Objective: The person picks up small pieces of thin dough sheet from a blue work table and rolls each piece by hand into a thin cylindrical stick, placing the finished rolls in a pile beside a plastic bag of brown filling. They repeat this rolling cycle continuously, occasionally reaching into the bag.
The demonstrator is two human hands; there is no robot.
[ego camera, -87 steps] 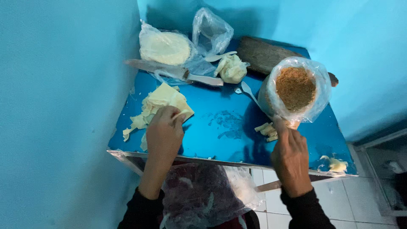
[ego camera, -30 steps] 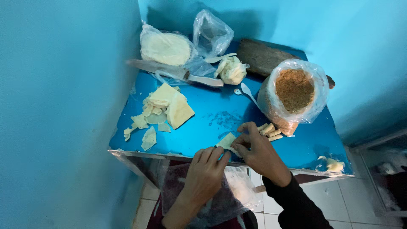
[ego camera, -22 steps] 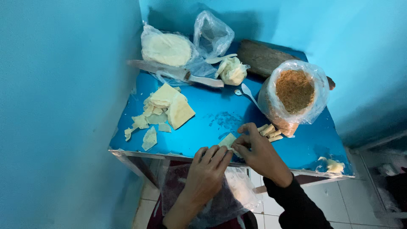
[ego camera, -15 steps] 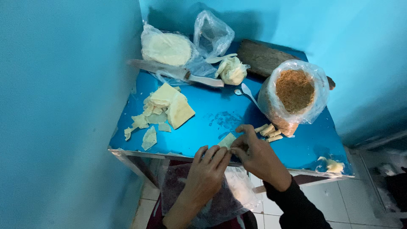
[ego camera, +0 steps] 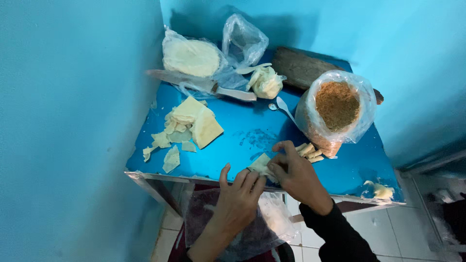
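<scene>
Both hands meet at the front edge of a small blue table [ego camera: 252,131]. My left hand [ego camera: 239,200] and my right hand [ego camera: 295,175] together pinch a small pale dough wrapper [ego camera: 260,164], folded between the fingertips. Just right of it lie several finished pale rolls [ego camera: 310,152]. A stack of cut wrapper sheets [ego camera: 194,121] with loose scraps sits on the table's left side. A clear bag of brown crumbly filling [ego camera: 337,107] stands open at the right, with a white spoon [ego camera: 285,108] beside it.
At the back are a bag of round pale sheets [ego camera: 191,57], an empty clear bag [ego camera: 244,41], a knife [ego camera: 204,87], a lump of dough [ego camera: 266,82] and a wooden block [ego camera: 303,68]. Blue walls close in left and behind. A plastic bag [ego camera: 242,223] hangs below the table edge.
Earlier my left hand rested on the wrapper stack and my right hand was near the rolls. Both have come together at the front edge on one wrapper, which they keep working.
</scene>
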